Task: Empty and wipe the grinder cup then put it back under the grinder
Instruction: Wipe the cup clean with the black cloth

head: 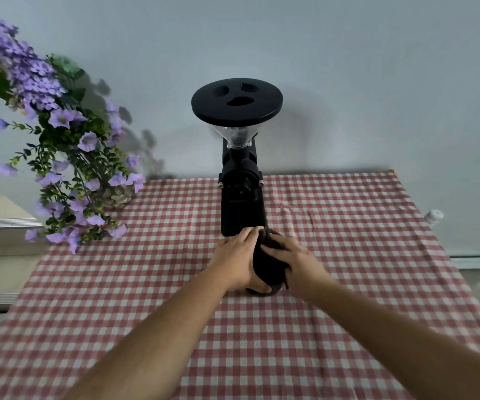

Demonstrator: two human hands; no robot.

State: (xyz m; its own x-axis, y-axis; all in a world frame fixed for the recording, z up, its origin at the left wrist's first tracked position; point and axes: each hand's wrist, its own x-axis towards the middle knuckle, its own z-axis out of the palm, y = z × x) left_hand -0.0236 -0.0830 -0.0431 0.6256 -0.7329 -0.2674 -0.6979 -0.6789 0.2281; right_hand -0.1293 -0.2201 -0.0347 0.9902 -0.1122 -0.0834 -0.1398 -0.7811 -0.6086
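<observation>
Fingers of left hand (pixel 237 256) and right hand (pixel 296 262) | wrapped around grinder cup (pixel 267 267) | at grinder (pixel 240 180) base

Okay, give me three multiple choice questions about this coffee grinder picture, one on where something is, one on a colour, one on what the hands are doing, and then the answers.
1. Where do the purple flowers stand relative to the grinder?
A. To its left
B. To its right
C. In front of it

2. What colours are the checked tablecloth?
A. Blue and white
B. Red and white
C. Green and yellow

3. What are the hands doing?
A. Both rest flat on the cloth
B. Only one touches the cup
C. Both grip the dark grinder cup

Answers:
1. A, the flowers fill the left of the view, beside the cloth's far left corner.
2. B, the cloth shows red and white checks.
3. C, the left hand and right hand wrap the cup from either side, just in front of the grinder's base.
</observation>
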